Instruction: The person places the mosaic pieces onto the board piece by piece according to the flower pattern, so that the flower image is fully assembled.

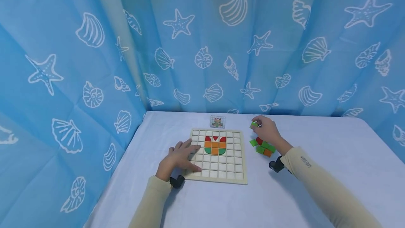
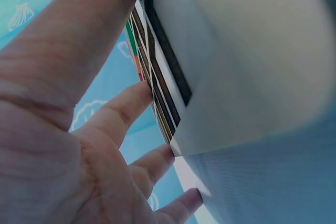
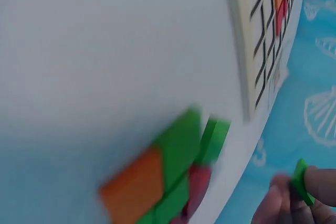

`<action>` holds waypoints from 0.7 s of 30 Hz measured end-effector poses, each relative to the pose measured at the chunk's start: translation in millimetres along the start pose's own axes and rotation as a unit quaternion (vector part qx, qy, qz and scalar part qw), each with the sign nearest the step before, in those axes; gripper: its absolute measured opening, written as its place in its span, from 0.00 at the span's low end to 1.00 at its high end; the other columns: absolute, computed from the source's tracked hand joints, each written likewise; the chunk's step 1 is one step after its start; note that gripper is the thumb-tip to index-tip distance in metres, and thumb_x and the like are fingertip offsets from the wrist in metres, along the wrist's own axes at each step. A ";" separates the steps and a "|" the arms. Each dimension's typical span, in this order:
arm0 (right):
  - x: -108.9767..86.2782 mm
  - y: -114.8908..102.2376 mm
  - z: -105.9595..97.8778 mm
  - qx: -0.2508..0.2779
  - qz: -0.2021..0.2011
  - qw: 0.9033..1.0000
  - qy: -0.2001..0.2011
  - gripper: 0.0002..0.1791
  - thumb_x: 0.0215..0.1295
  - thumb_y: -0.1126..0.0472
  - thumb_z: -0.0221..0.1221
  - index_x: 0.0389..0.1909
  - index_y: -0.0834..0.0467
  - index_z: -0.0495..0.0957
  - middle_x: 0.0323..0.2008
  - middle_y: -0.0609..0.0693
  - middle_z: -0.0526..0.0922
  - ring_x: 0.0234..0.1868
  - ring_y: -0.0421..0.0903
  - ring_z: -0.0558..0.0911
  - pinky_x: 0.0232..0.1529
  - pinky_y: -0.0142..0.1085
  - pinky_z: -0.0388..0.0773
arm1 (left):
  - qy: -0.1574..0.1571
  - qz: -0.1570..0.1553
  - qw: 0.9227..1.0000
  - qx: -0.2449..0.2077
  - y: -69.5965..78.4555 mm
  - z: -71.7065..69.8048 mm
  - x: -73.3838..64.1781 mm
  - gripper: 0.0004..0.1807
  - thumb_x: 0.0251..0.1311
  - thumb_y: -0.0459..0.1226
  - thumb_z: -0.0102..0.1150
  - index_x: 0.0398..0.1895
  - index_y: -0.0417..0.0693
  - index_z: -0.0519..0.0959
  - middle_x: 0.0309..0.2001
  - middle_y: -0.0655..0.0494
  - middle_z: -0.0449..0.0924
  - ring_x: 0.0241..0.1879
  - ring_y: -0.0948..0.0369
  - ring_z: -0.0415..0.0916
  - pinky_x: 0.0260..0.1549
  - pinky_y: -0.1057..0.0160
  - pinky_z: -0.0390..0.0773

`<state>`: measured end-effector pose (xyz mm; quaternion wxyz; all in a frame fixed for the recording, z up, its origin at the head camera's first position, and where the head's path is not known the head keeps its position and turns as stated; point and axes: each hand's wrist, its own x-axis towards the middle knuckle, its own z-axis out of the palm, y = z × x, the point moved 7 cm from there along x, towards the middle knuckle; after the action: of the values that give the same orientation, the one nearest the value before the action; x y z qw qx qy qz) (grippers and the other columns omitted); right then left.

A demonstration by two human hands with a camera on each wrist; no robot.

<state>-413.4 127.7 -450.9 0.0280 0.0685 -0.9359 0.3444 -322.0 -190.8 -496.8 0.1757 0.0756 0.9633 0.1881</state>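
Observation:
My left hand (image 1: 181,157) rests with spread fingers on the left side of a square grid board (image 1: 235,177). Red, orange and green tiles form a tulip shape (image 1: 215,145) in the board's upper middle. To the right of the board, my right hand (image 1: 267,129) pinches a green tile (image 3: 300,182) between thumb and fingers, raised over the table. Below that hand lies a small pile of loose tiles, with green ones (image 1: 260,150), an orange one (image 1: 267,152) and a red one (image 1: 259,140), partly overlapped by the hand in the head view.
A small picture card (image 1: 217,121) with a flower pattern on a grid lies just beyond the board. The white-covered table (image 1: 332,143) meets a blue curtain (image 1: 202,45) with shell and starfish prints at its back and left.

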 end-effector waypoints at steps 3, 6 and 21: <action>-2.0 -14.6 9.0 0.003 -0.033 0.999 0.007 0.15 0.66 0.62 0.61 0.51 0.65 0.79 0.45 0.62 0.84 0.46 0.56 0.83 0.48 0.49 0.80 | 0.005 0.007 1.000 0.003 1.3 0.3 -1.6 0.51 0.43 0.59 0.75 0.73 0.68 0.63 0.80 0.53 0.46 0.78 0.42 0.41 0.71 0.32 0.44; -2.5 -26.8 18.2 0.017 -0.045 0.999 0.001 0.13 0.66 0.62 0.62 0.48 0.63 0.80 0.44 0.60 0.85 0.46 0.55 0.82 0.48 0.49 0.80 | 0.010 0.013 1.000 0.005 2.5 -1.5 -2.2 0.50 0.43 0.60 0.74 0.73 0.68 0.63 0.80 0.52 0.46 0.77 0.42 0.42 0.71 0.33 0.45; -19.6 -62.9 63.7 0.059 -0.042 0.996 -0.052 0.13 0.66 0.61 0.63 0.48 0.61 0.81 0.42 0.55 0.83 0.42 0.50 0.82 0.47 0.44 0.82 | 0.008 0.002 1.000 0.014 -2.9 1.8 1.4 0.51 0.42 0.61 0.74 0.73 0.69 0.63 0.80 0.53 0.46 0.77 0.43 0.42 0.71 0.34 0.46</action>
<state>-385.0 41.1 -461.0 -0.0107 0.1274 -0.9103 0.3938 -322.9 -192.5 -499.9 0.1668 0.0783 0.9670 0.1757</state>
